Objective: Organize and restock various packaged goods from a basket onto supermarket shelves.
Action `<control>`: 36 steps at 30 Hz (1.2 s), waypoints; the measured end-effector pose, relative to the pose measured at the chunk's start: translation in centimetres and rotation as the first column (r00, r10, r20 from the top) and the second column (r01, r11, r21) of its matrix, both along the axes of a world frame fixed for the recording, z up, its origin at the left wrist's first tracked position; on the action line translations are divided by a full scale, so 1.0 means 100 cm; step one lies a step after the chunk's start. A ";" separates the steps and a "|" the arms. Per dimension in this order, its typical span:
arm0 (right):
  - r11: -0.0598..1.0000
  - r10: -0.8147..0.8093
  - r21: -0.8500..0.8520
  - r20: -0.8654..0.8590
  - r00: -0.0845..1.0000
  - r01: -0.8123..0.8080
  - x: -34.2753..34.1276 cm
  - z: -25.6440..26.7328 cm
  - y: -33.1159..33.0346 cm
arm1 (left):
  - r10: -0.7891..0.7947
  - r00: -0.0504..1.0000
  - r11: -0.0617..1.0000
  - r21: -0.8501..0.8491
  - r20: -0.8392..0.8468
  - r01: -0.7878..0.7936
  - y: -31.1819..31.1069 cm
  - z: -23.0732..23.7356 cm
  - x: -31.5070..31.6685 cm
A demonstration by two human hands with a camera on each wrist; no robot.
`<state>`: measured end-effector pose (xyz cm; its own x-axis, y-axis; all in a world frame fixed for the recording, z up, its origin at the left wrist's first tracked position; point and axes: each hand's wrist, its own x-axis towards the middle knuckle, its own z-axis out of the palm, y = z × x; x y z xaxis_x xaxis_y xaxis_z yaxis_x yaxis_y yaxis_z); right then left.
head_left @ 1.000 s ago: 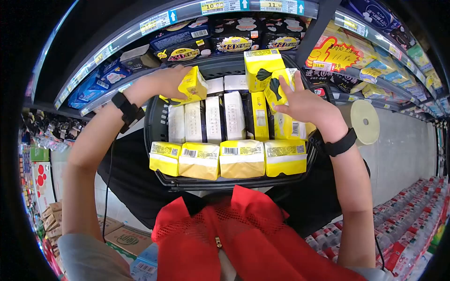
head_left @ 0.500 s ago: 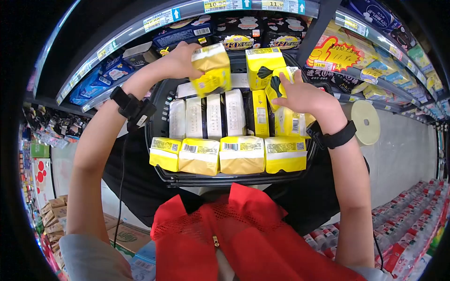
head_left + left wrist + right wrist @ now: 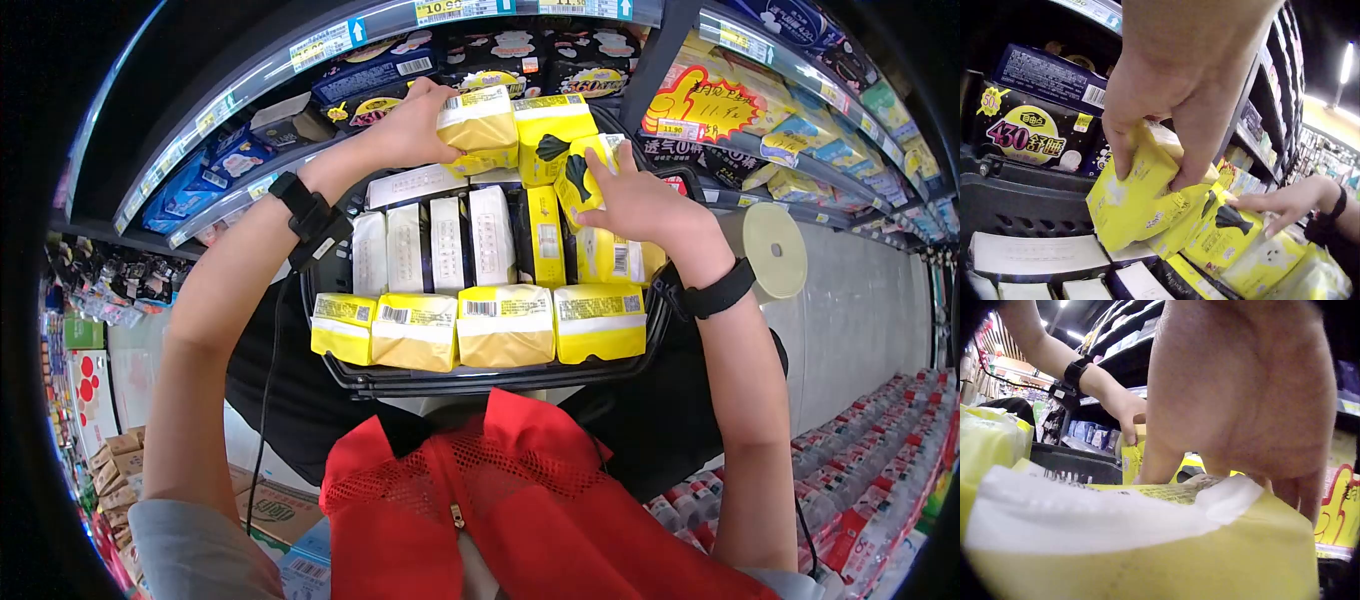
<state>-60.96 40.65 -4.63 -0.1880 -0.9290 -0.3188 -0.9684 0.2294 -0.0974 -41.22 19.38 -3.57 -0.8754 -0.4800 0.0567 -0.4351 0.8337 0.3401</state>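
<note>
A black basket (image 3: 480, 381) holds yellow-and-white packs and a row of white-sided packs. My left hand (image 3: 405, 128) grips a yellow pack (image 3: 478, 122) at the basket's far side, against another yellow pack (image 3: 555, 122). In the left wrist view the left hand (image 3: 1166, 106) pinches that yellow pack (image 3: 1129, 200) between thumb and fingers, above the white packs. My right hand (image 3: 640, 200) rests with spread fingers on a tilted yellow pack with a dark leaf-like print (image 3: 577, 185). In the right wrist view the right hand (image 3: 1241, 394) partly hides that pack.
Shelves with dark and blue packs (image 3: 385, 72) and price labels stand beyond the basket. A red-and-yellow price sign (image 3: 703, 100) hangs at the right, above a pale round stool (image 3: 772, 250). Wrapped bottles (image 3: 860, 480) lie lower right, cartons (image 3: 285, 512) lower left.
My left hand has lifted the yellow pack from the basket's far left, turned it and moved it right, beside the other yellow pack. The right hand has stayed on its pack.
</note>
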 end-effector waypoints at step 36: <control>0.975 0.047 0.214 0.080 0.996 -0.063 -0.017 0.033 -0.014 | 0.094 0.990 0.996 0.019 -0.102 -0.093 0.018 -0.046 0.002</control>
